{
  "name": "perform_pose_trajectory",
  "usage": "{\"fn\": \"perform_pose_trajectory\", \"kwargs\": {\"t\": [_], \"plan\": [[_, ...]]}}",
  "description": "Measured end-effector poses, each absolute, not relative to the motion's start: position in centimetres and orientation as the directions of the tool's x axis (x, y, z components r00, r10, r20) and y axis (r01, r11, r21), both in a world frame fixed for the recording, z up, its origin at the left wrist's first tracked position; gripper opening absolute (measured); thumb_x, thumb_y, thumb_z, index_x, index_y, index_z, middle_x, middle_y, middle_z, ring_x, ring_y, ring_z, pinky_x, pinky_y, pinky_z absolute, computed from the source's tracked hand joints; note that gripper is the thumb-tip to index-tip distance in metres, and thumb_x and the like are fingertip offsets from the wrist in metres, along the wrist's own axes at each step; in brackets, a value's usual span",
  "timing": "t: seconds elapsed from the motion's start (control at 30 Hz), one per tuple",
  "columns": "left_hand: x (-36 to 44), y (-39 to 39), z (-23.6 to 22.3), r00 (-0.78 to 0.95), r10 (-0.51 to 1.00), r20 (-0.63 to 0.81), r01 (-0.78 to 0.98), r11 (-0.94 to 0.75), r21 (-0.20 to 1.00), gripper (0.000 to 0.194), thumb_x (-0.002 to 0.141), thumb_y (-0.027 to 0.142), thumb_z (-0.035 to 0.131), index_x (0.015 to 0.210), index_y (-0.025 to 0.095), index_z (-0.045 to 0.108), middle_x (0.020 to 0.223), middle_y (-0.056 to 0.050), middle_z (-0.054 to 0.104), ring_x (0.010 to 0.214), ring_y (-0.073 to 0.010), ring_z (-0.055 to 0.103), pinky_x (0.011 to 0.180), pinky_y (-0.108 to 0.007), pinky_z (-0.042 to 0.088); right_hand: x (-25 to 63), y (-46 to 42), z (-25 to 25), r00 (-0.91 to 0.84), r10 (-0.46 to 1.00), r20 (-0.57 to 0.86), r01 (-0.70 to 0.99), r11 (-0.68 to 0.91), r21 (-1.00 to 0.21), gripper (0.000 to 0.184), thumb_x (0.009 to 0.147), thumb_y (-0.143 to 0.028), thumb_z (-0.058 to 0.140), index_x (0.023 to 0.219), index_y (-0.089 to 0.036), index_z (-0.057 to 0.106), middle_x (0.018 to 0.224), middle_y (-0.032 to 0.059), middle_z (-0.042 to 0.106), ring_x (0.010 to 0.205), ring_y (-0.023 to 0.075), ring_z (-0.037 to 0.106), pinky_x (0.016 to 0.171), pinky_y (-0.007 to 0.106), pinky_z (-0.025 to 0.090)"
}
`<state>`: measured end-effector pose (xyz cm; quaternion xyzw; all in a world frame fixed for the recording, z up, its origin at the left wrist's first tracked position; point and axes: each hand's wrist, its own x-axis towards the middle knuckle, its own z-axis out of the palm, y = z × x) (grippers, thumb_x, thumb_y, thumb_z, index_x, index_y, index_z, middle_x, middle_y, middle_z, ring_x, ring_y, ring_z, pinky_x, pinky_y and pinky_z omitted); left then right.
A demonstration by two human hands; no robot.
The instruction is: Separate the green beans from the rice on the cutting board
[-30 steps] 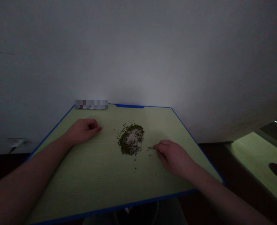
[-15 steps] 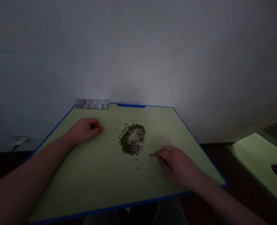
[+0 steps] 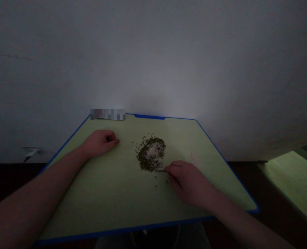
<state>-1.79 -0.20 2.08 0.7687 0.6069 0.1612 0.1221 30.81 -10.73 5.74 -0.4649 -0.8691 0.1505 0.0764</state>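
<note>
A small heap of dark green beans mixed with white grains (image 3: 151, 154) lies near the middle of a pale green desk with a blue rim (image 3: 111, 193). My right hand (image 3: 187, 181) rests just right of the heap, fingers pinched on a thin metal tool, probably tweezers (image 3: 162, 170), whose tip touches the heap's lower right edge. A faint white patch of grains (image 3: 195, 158) lies right of that hand. My left hand (image 3: 101, 141) lies on the desk left of the heap, loosely curled into a fist, holding nothing I can see.
A plain white wall rises right behind the desk. A blurred label (image 3: 108, 114) sits at the desk's back edge. A second pale green desk (image 3: 290, 180) stands to the right across a dark gap. Several stray beans lie around the heap.
My right hand has slid left, bringing the tool's tip from open desk up to the heap's edge. The left hand has stayed put.
</note>
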Motion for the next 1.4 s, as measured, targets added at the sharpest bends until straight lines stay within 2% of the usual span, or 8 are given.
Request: {"fn": "perform_pose_trajectory", "kwargs": {"t": [0.17, 0.53, 1.03, 1.27, 1.4], "plan": [[-2.0, 0.0, 1.8, 0.218, 0.970, 0.110, 0.889, -0.244, 0.388, 0.033, 0.077, 0.047, 0.048, 0.062, 0.018, 0.051, 0.057, 0.000, 0.053, 0.056, -0.0136, 0.048, 0.055, -0.026, 0.031, 31.1, -10.3, 5.6, -0.524, 0.852, 0.013, 0.814, 0.505, -0.289, 0.029, 0.086, -0.011, 0.044, 0.101, -0.016, 0.068, 0.086, 0.0073, 0.064, 0.082, 0.0185, 0.059, 0.075, 0.030, 0.044], [-1.8, -0.1, 2.1, 0.216, 0.971, 0.104, 0.900, -0.239, 0.365, 0.031, 0.077, 0.045, 0.049, 0.062, 0.018, 0.051, 0.057, 0.000, 0.052, 0.056, -0.0137, 0.048, 0.055, -0.026, 0.032, 30.3, -9.8, 5.4, -0.590, 0.807, 0.024, 0.774, 0.574, -0.269, 0.025, 0.084, -0.011, 0.047, 0.096, -0.016, 0.068, 0.085, 0.0062, 0.064, 0.081, 0.0179, 0.057, 0.073, 0.029, 0.042], [-1.9, -0.1, 1.9, 0.216, 0.971, 0.102, 0.887, -0.239, 0.395, 0.031, 0.077, 0.045, 0.048, 0.063, 0.018, 0.050, 0.058, 0.000, 0.052, 0.057, -0.0141, 0.048, 0.055, -0.027, 0.032, 30.3, -9.7, 5.8, -0.703, 0.711, 0.000, 0.689, 0.682, -0.244, 0.023, 0.080, -0.007, 0.050, 0.091, -0.018, 0.067, 0.086, 0.0052, 0.064, 0.084, 0.0180, 0.055, 0.072, 0.028, 0.038], [-1.9, 0.0, 1.8, 0.215, 0.972, 0.098, 0.897, -0.237, 0.374, 0.032, 0.077, 0.046, 0.049, 0.063, 0.018, 0.050, 0.057, 0.000, 0.052, 0.056, -0.0141, 0.048, 0.055, -0.026, 0.031, 30.8, -10.9, 6.4, -0.774, 0.632, -0.048, 0.613, 0.727, -0.310, 0.028, 0.078, -0.005, 0.050, 0.094, -0.019, 0.068, 0.084, 0.0047, 0.064, 0.083, 0.0183, 0.056, 0.071, 0.029, 0.039], [-1.9, 0.0, 1.8, 0.222, 0.970, 0.101, 0.892, -0.244, 0.380, 0.033, 0.078, 0.047, 0.048, 0.062, 0.018, 0.050, 0.057, 0.000, 0.052, 0.056, -0.0139, 0.048, 0.055, -0.026, 0.031, 32.3, -11.4, 6.6, -0.657, 0.753, -0.019, 0.704, 0.605, -0.373, 0.027, 0.084, -0.009, 0.047, 0.099, -0.019, 0.067, 0.088, 0.0057, 0.067, 0.085, 0.0186, 0.060, 0.075, 0.030, 0.043]]}}
